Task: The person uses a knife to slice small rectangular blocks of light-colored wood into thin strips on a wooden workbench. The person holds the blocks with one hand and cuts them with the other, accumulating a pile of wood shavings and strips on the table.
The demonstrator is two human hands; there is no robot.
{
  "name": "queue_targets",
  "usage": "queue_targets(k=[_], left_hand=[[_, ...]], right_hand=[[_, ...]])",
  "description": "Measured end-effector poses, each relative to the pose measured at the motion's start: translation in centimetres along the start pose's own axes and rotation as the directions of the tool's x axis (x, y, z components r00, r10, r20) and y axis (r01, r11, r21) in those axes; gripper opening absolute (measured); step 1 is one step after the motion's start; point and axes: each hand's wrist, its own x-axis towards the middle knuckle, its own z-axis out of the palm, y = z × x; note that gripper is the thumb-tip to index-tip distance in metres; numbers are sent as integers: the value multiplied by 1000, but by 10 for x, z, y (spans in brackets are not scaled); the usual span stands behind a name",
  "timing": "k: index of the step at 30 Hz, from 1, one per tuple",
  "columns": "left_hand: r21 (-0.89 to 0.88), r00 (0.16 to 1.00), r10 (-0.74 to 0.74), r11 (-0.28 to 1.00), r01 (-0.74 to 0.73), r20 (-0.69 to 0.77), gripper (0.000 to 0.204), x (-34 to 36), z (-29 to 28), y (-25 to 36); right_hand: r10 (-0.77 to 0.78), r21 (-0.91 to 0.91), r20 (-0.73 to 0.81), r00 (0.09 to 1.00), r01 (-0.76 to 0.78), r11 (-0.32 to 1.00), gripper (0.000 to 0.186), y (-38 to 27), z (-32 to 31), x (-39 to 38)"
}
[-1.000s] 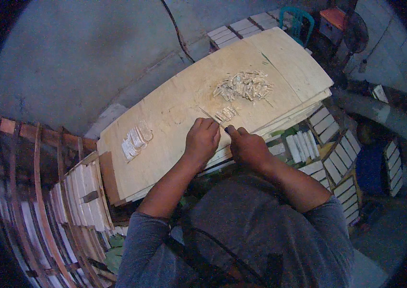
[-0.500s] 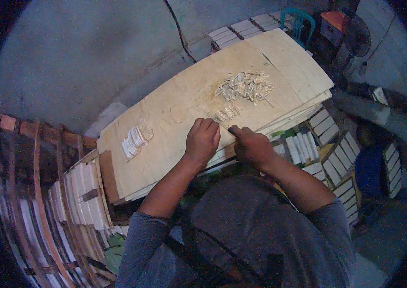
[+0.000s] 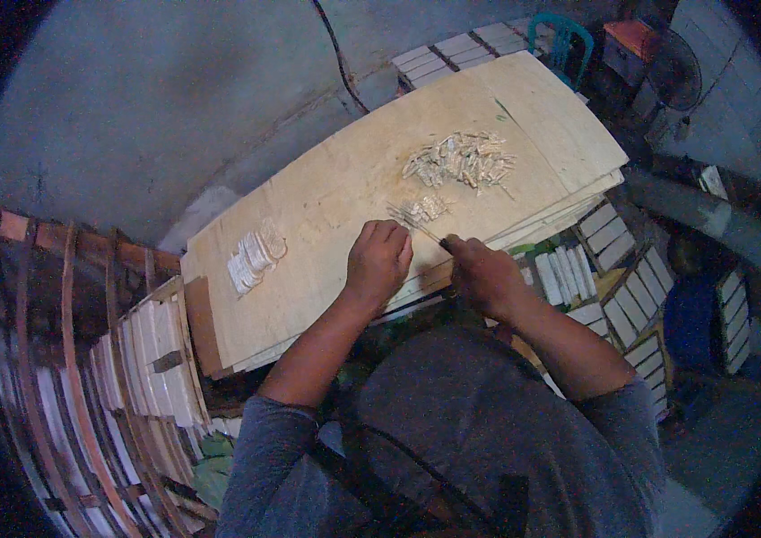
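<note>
1. Here, the biggest thing before you is the grey wall (image 3: 174, 117), with a dark cable hanging down it.
2. Your tabletop (image 3: 326, 215) comes next: pale wooden sheets, stacked, running slantwise from lower left to upper right.
3. To its left you have a rack (image 3: 66, 305) of wooden bars, with pale slabs behind them.
4. Beyond the tabletop's far right end stands a green-blue chair (image 3: 569, 58), with a round fan (image 3: 674, 72) near it.
5. The loose pile of pale strips (image 3: 465, 161) lies on the tabletop, beyond your hands and a little to the right.
6. Your right hand (image 3: 488, 278) is at the near edge, its fingers closed around the dark handle of a thin tool.
7. Your left hand (image 3: 380, 264) is just beside the tool's shaft; its fingers are curled, but I cannot tell whether they pinch anything.
8. Well to the left of both hands, a row of pale pieces (image 3: 257, 258) lies packed side by side on the tabletop.
9. A small cluster of strips (image 3: 425, 211) sits between the loose pile and your hands.
10. Smallest is the thin tool (image 3: 427, 232), slanting up and left from your right hand toward that cluster.
</note>
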Motion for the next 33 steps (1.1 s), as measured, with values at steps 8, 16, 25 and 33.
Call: queue_targets(k=[8, 16, 25, 33], left_hand=[[-17, 999, -6, 1000, 6, 45, 12, 3, -8, 6], [-6, 1000, 31, 999, -31, 2, 20, -1, -2, -3], [-199, 911, -385, 891, 408, 145, 69, -9, 4, -6], [-190, 853, -433, 848, 495, 293, 65, -5, -4, -4]], right_hand=[[24, -30, 90, 996, -21, 999, 50, -2, 19, 14], [29, 84, 1, 1000, -29, 996, 50, 17, -5, -14], [-9, 205, -275, 961, 68, 976, 50, 32, 4, -2], [-38, 176, -163, 986, 67, 982, 49, 23, 20, -10]])
